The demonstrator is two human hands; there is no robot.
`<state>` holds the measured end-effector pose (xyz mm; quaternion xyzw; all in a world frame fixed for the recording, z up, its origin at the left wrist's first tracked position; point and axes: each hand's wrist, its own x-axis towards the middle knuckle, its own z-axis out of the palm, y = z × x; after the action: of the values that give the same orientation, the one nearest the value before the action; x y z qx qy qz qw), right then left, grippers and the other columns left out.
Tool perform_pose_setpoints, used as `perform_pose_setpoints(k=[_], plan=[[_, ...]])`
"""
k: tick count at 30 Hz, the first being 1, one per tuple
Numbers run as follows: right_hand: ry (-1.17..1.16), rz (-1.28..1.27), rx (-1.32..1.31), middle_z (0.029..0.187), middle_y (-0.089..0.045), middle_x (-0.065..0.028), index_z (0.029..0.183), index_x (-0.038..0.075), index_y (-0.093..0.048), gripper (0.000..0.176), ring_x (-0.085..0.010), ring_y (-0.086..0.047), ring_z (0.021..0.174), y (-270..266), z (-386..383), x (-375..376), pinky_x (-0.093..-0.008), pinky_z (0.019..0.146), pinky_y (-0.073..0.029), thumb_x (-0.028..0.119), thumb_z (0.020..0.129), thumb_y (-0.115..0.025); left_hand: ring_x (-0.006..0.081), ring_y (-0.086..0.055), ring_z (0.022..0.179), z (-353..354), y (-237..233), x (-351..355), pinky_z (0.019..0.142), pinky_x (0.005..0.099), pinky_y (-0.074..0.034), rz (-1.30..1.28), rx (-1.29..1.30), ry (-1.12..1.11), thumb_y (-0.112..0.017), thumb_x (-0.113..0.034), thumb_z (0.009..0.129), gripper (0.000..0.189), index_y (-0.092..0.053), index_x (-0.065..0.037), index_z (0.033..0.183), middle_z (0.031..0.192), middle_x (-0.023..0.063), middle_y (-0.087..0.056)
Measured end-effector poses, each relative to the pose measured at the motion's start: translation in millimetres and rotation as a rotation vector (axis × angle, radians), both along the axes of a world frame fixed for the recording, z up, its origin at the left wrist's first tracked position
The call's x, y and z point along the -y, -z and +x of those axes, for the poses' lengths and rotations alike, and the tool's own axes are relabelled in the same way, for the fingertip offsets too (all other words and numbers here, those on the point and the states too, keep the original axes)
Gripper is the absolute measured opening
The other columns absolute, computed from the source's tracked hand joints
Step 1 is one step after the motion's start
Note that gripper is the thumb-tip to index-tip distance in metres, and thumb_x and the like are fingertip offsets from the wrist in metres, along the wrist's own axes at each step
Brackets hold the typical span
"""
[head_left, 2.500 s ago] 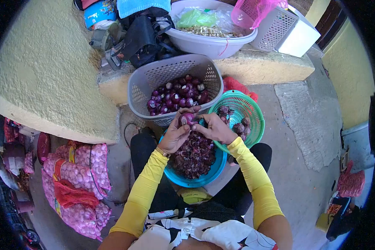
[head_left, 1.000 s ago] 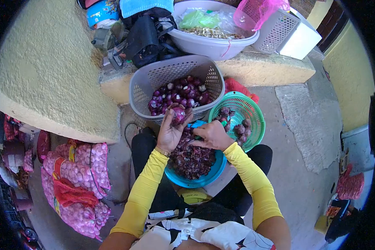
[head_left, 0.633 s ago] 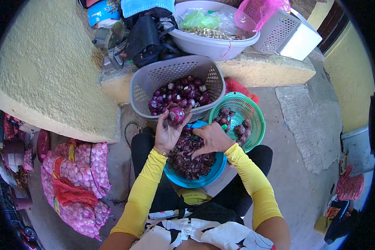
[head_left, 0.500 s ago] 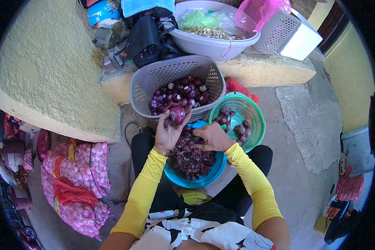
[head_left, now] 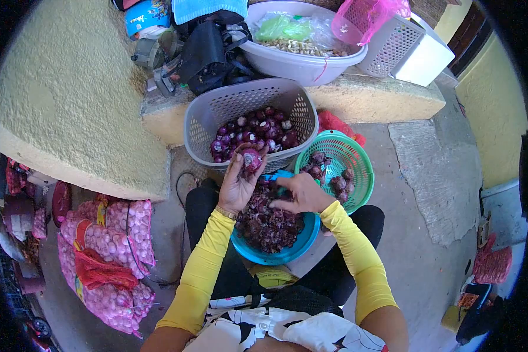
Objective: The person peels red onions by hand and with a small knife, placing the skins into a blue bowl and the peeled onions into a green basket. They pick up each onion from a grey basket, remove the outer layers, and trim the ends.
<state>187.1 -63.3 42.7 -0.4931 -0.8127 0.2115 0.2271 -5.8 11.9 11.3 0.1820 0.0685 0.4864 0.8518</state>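
Left hand [head_left: 237, 189] was curled around a round purple onion [head_left: 252, 161]; right hand [head_left: 303, 193], its grip indiscernible, was held over a round blue plastic basin [head_left: 276, 259] of dark skins [head_left: 268, 230].

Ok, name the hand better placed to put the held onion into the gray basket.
Probably the left hand: it holds the onion close to the gray basket, while the right hand is farther off, above the blue basin.

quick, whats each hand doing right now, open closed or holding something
Left hand: holding a red onion.
Right hand: fingers partly bent over the blue basin; can't tell whether it holds anything.
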Motion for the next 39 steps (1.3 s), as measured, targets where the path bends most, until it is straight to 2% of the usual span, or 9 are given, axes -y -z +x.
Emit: perform_pose_setpoints(k=[3,6,14,16,29,32,35,37,39], plan=[[0.187,0.095,-0.180,0.068,-0.060,-0.0174,0.085,0.003,-0.062,0.042,-0.0373,-0.062,0.065,-0.3,-1.4,-5.9,-0.0424,0.055,-0.047,0.041,0.075,-0.078,0.0303,-0.046,0.131,1.3,-0.8,-1.3,0.111,0.0411,-0.039,0.064,-0.060,0.009,-0.050,-0.024,0.100,0.037,-0.048,-0.003,0.131,0.135,0.0155,-0.052],[0.295,0.208,-0.198,0.069,-0.061,-0.0168,0.083,0.004,-0.061,0.042,-0.0371,-0.062,0.065,-4.0,-1.4,-12.7,-0.0415,0.056,-0.047,0.041,0.074,-0.080,0.0282,-0.047,0.130,4.4,-3.9,2.1,0.110,0.0386,-0.041,0.113,-0.136,0.039,-0.050,-0.026,0.101,0.038,-0.048,-0.004,0.131,0.135,0.0141,-0.052],[0.315,0.183,-0.160,0.068,-0.061,-0.0155,0.096,0.006,-0.065,0.047,-0.0346,-0.063,0.063,-4.4,-0.6,-16.1,-0.0406,0.056,-0.048,0.044,0.073,-0.080,0.0188,-0.053,0.122,11.6,-0.9,5.8,0.099,0.0329,-0.049,0.184,-0.216,0.125,-0.048,-0.028,0.101,0.039,-0.048,-0.005,0.133,0.135,0.0091,-0.053],[0.295,0.160,-0.149,0.063,-0.054,-0.0111,0.105,0.007,-0.066,0.044,-0.0282,-0.054,0.055,1.6,1.7,-17.5,-0.0357,0.055,-0.044,0.036,0.075,-0.079,0.0167,-0.054,0.119,9.2,-4.4,7.8,0.096,0.0312,-0.050,0.177,-0.228,0.169,-0.048,-0.027,0.102,0.038,-0.048,-0.005,0.133,0.136,0.0079,-0.052],[0.274,0.064,-0.192,0.059,-0.055,-0.0172,0.094,0.002,-0.064,0.033,-0.0353,-0.059,0.059,-3.6,1.8,-17.1,-0.0408,0.056,-0.045,0.032,0.084,-0.071,0.0181,-0.050,0.126,9.5,0.1,7.6,0.098,0.0305,-0.049,0.167,-0.226,0.173,-0.050,-0.024,0.100,0.033,-0.049,-0.010,0.130,0.141,0.0071,-0.048],[0.256,0.152,-0.198,0.057,-0.053,-0.0172,0.096,0.000,-0.064,0.032,-0.0336,-0.057,0.055,2.8,1.5,-18.9,-0.0403,0.054,-0.044,0.031,0.086,-0.068,0.0185,-0.050,0.127,9.6,0.9,8.5,0.099,0.0304,-0.049,0.182,-0.225,0.179,-0.050,-0.023,0.101,0.032,-0.050,-0.010,0.129,0.141,0.0072,-0.048],[0.217,0.028,-0.278,0.055,-0.047,-0.0166,0.098,-0.001,-0.065,0.032,-0.0251,-0.050,0.048,2.6,2.0,-17.9,-0.0379,0.051,-0.040,0.029,0.089,-0.067,0.0162,-0.051,0.124,9.6,1.9,10.4,0.097,0.0303,-0.050,0.237,-0.301,0.143,-0.052,-0.029,0.100,0.037,-0.050,-0.010,0.132,0.141,0.0062,-0.049],[0.161,-0.054,-0.346,0.054,-0.038,-0.0138,0.100,-0.002,-0.065,0.030,-0.0172,-0.039,0.048,4.1,3.5,-19.2,-0.0354,0.049,-0.036,0.027,0.091,-0.065,0.0170,-0.051,0.125,8.9,5.8,8.2,0.097,0.0307,-0.049,0.214,-0.304,0.176,-0.052,-0.027,0.099,0.035,-0.050,-0.010,0.130,0.141,0.0078,-0.049],[0.148,-0.032,-0.350,0.054,-0.036,-0.0125,0.099,-0.002,-0.065,0.029,-0.0160,-0.036,0.049,10.4,2.9,-21.6,-0.0352,0.048,-0.035,0.026,0.091,-0.065,0.0173,-0.050,0.126,7.3,6.3,6.6,0.099,0.0316,-0.048,0.187,-0.268,0.208,-0.051,-0.023,0.100,0.032,-0.050,-0.011,0.130,0.140,0.0077,-0.049]])
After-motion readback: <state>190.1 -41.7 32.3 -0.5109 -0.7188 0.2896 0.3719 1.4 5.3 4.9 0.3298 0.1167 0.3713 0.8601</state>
